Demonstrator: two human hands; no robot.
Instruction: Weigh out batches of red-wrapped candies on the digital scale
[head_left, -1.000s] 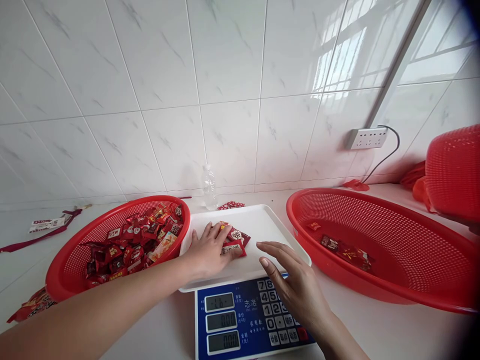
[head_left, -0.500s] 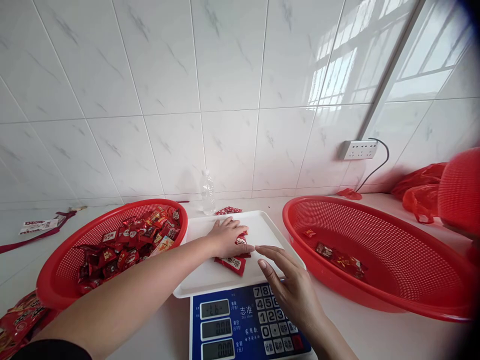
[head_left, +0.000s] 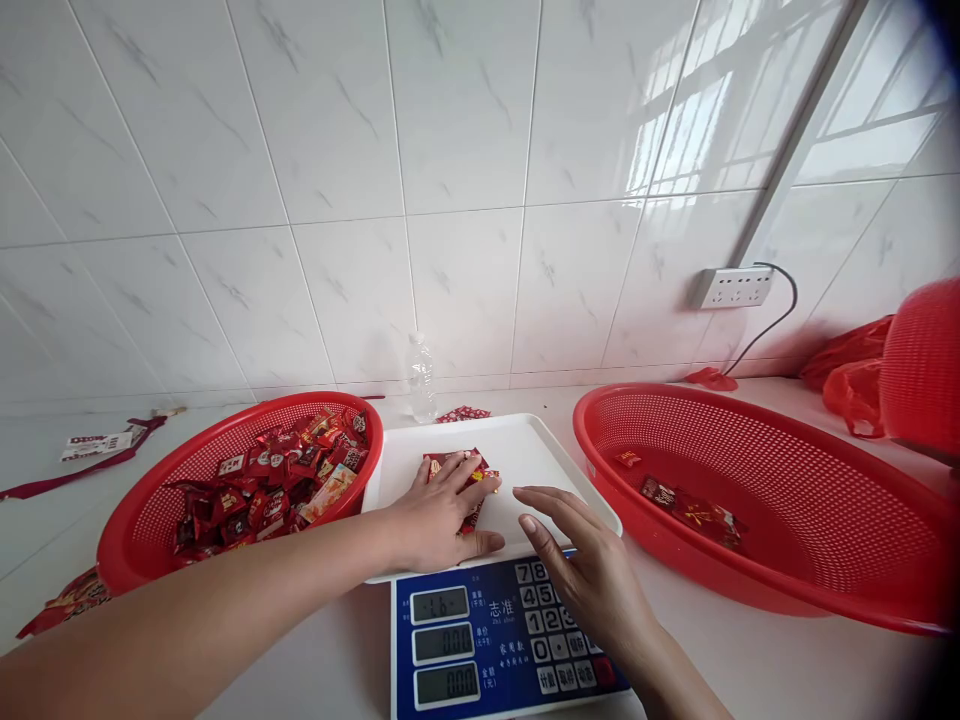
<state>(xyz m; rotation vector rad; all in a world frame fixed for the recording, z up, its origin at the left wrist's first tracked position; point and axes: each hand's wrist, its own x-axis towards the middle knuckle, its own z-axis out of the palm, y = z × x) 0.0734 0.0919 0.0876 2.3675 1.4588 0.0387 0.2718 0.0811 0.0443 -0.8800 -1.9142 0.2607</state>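
Closest: blue scale (head_left: 487, 640) on white table (head_left: 750, 665), three readouts lit, keypad (head_left: 559, 625) at right.

Right hand (head_left: 592, 575) hovering over keypad and near tray edge, palm down, fingers straight. Grip apart, nothing held, no visible contact.

Just beyond: left hand (head_left: 439, 510) flat on white tray (head_left: 536, 450) atop scale, fingers spread over a small pile of red candy packets (head_left: 457, 463). Grip apart, pressing down, not clamped; thumb out on bare tray. Pile partly hidden under palm, count unreadable.

Step in hand, by the look: corralling pile at tray middle under left palm.

Any lift from here: fingers curled in around packets first, no hold from a flat palm. Any key press: short drop of right hand, keypad directly below.

Left of tray, touching it: red basket (head_left: 142, 520) heaped with same red packets (head_left: 277, 480). Right of tray, just beside: bigger red basket (head_left: 795, 600), only a few packets (head_left: 690, 510) at bottom. More loose packets (head_left: 67, 600) on table at far left edge.

Farther back: clear bottle (head_left: 421, 378) upright by wall, one stray packet (head_left: 461, 413) behind tray, label strip (head_left: 97, 445) far left. Far right: red bags (head_left: 847, 380), another red basket (head_left: 926, 365) partly out of frame. On tiled wall: power socket (head_left: 731, 287) with dark cable.
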